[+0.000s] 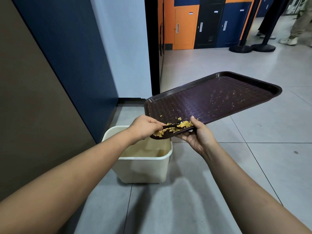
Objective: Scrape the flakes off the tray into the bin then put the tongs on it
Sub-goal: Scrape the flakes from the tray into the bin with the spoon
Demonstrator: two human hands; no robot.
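A dark brown tray [211, 98] is held tilted, its low near-left corner over the cream bin [145, 159]. My right hand [197, 137] grips the tray's near edge, thumb on top and fingers beneath. My left hand [145, 126] holds dark tongs [172, 125], whose tip lies in a heap of yellow flakes [177, 126] gathered at the tray's low corner. Small crumbs are scattered over the tray's far right part. The bin is open at the top and stands on the floor below the tray's corner.
A brown and blue wall [50, 81] runs along the left, close to the bin. Grey tiled floor [253, 166] spreads to the right. Orange and dark lockers [202, 26], black stanchion bases [253, 47] and the legs of standing people [290, 31] are far back.
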